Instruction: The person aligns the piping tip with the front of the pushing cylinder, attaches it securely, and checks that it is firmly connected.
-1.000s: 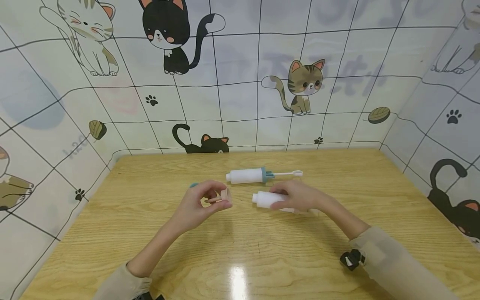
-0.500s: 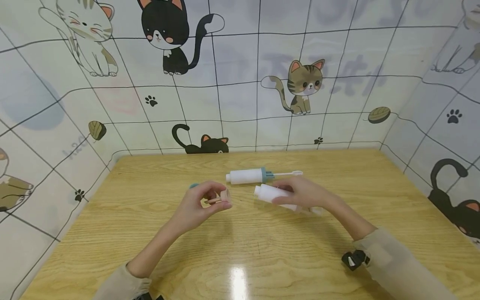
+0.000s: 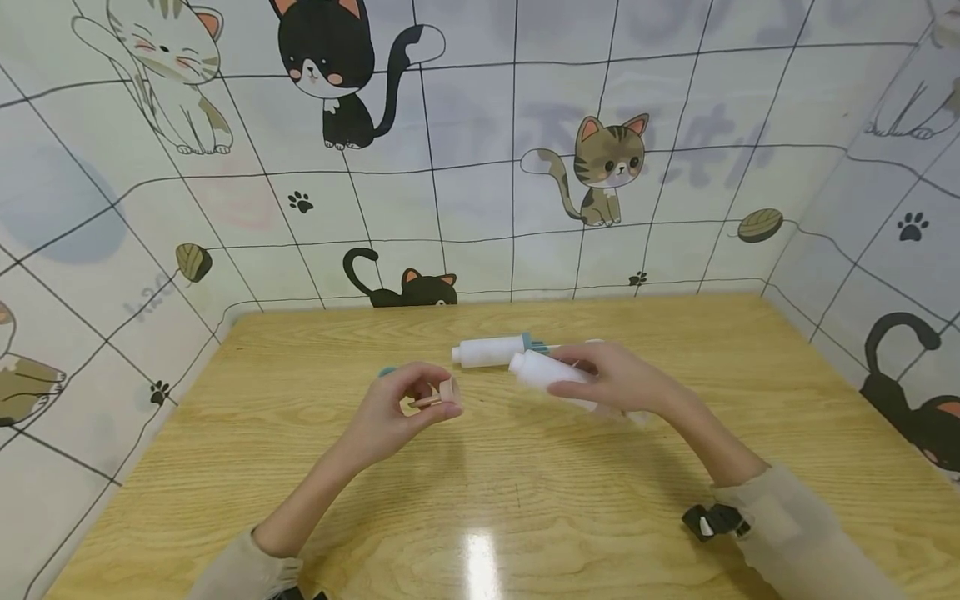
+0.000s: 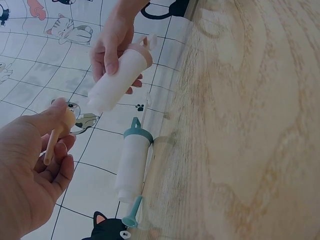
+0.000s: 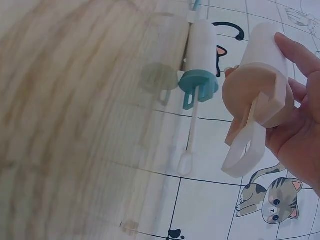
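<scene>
Between its thumb and fingers, my left hand pinches a small beige funnel-shaped piece with a thin stem. My right hand grips a white cylinder around its body, held tilted above the table with its narrow neck toward the left hand. A beige collar closes its other end, and a rod with a white loop sticks out there. Behind, a second white cylinder with a teal collar lies on its side; in the head view the right hand partly covers its looped rod.
A small teal funnel-shaped piece lies past the left hand, mostly hidden by it in the head view. The wooden table meets a cat-patterned sheet at the back and sides.
My right hand has lifted the beige-collared cylinder from near the table, moving it back and slightly right, and its neck has tipped up. The left hand with the beige piece has stayed almost still.
</scene>
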`<state>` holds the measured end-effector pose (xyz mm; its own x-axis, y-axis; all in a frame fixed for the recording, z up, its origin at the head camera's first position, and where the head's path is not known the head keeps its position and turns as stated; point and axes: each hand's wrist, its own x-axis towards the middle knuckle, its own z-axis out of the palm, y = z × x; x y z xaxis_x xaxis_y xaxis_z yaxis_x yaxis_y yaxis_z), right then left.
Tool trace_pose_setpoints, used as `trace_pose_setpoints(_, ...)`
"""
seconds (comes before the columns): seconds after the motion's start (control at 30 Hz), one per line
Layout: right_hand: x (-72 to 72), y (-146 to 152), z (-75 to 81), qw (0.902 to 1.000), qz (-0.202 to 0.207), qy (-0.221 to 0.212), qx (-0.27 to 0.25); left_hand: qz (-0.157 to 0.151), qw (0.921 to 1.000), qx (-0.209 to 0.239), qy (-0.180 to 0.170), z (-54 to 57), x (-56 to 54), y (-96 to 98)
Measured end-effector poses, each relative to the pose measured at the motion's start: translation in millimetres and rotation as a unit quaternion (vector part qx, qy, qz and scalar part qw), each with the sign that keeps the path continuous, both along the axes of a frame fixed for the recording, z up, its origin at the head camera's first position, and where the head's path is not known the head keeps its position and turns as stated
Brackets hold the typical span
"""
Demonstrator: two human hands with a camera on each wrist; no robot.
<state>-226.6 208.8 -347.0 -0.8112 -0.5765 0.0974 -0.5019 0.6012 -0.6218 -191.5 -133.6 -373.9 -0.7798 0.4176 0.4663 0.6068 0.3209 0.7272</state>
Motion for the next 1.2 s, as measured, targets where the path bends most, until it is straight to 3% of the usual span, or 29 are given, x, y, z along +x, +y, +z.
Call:
trace_pose_setpoints(0.73,23.2,-11.7,19.3,0.9907,0.036,0.128,-0.029,-0.007,0.9999,0.011,-0.006,3.2,4.9,2.9)
trace_pose_setpoints(1.2,36.0,-27.0,22.4,0.9906,0.059,0.120,-0.027,-0.025,0.9994,0.015,0.019,6.1,10.0,8.6)
